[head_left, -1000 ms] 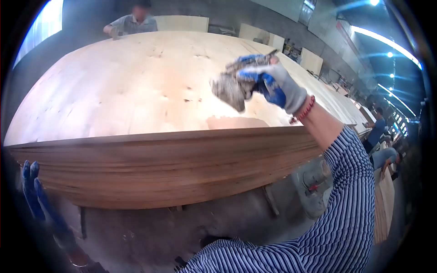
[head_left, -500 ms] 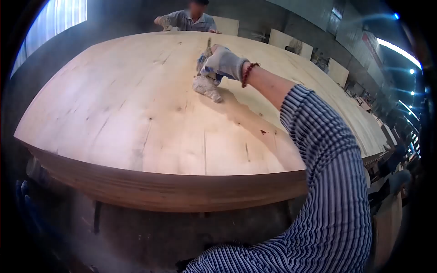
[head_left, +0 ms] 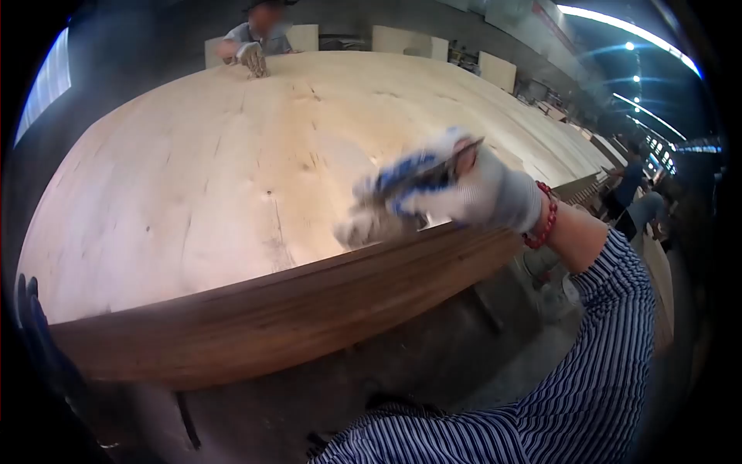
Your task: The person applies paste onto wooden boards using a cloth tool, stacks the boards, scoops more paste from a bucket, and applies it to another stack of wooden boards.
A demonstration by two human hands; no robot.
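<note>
My right hand (head_left: 456, 189), in a white and blue glove, is closed around a greyish, crumpled rag (head_left: 379, 220) with a thin dark strip beside it. Motion blurs the hand and rag at the near edge of a large pale wood sheet (head_left: 209, 193), the top of a thick stack. Below the sheet's edge, the stack's brown side (head_left: 255, 325) shows. At the far left, my left hand (head_left: 35, 309), in a dark blue glove, is beside the stack's corner with fingers stretched up, holding nothing visible.
Across the stack, a person (head_left: 259, 31) leans over the far edge with a gloved hand on a whitish bundle (head_left: 253, 60). Pale boards (head_left: 497, 71) stand behind. Other people (head_left: 626, 182) bend over work at the right. Dark supports (head_left: 187, 421) stand under the stack.
My right hand and the rag have come from the middle of the sheet to its near edge. The view has shifted, and my left hand shows higher at the left.
</note>
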